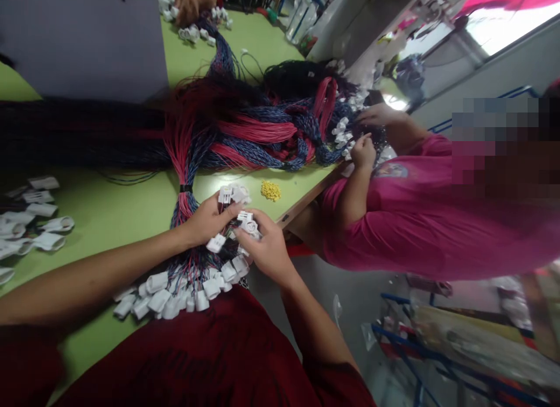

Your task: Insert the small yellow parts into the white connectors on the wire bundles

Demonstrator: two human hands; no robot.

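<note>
My left hand (205, 220) is closed on a white plastic connector (228, 195) at the near end of a bundle of red, blue and black wires (186, 206). My right hand (269, 249) pinches another white connector (248, 223) right beside it. More white connectors (175, 296) hang from the same bundle over the near edge of the green table (109, 214), against my dark red shirt.
Big loops of red and blue wire harness (262, 130) cover the table's middle. A person in a pink shirt (429, 220) handles connectors at the right edge. Loose white housings (39, 220) lie at the left, small yellow parts (270, 190) near the edge, another person's hand (192, 4) far off.
</note>
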